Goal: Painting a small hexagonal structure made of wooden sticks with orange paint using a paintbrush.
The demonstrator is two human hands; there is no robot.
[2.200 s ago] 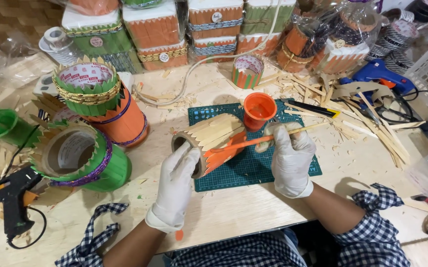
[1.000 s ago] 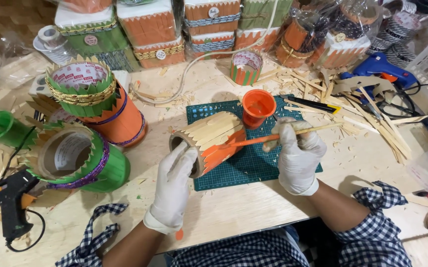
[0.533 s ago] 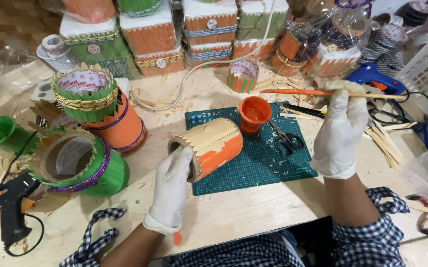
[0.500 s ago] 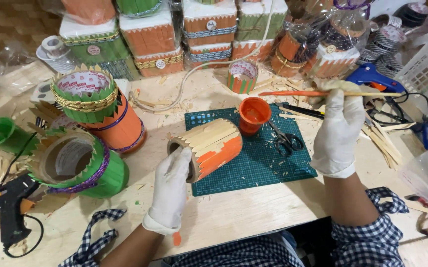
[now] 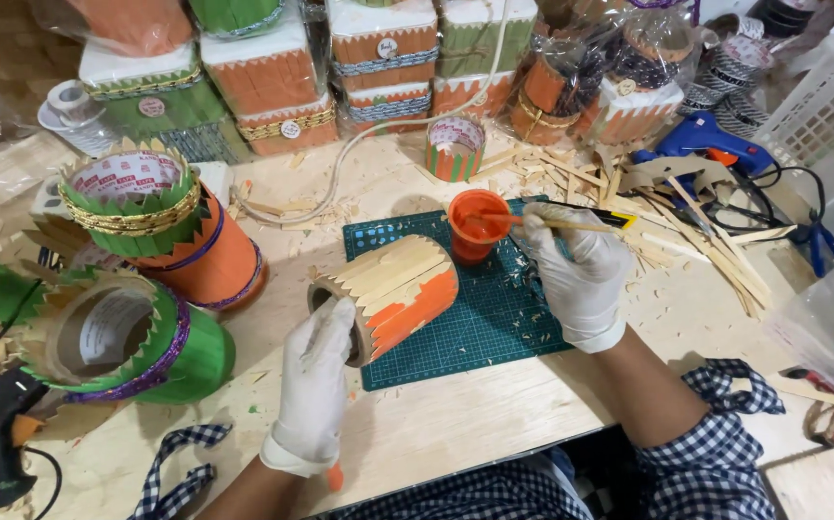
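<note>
Holding the can (image 5: 388, 297) on its side with my left hand (image 5: 319, 371), fingers clamped on its open end. Its long axis points up-right toward the paint cup (image 5: 476, 223), where my right hand (image 5: 576, 274) pinches the brush (image 5: 533, 221).

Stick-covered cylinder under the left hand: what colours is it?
The cylinder is mostly bare pale wood, with orange paint on its lower right part, seen in the head view.
</note>
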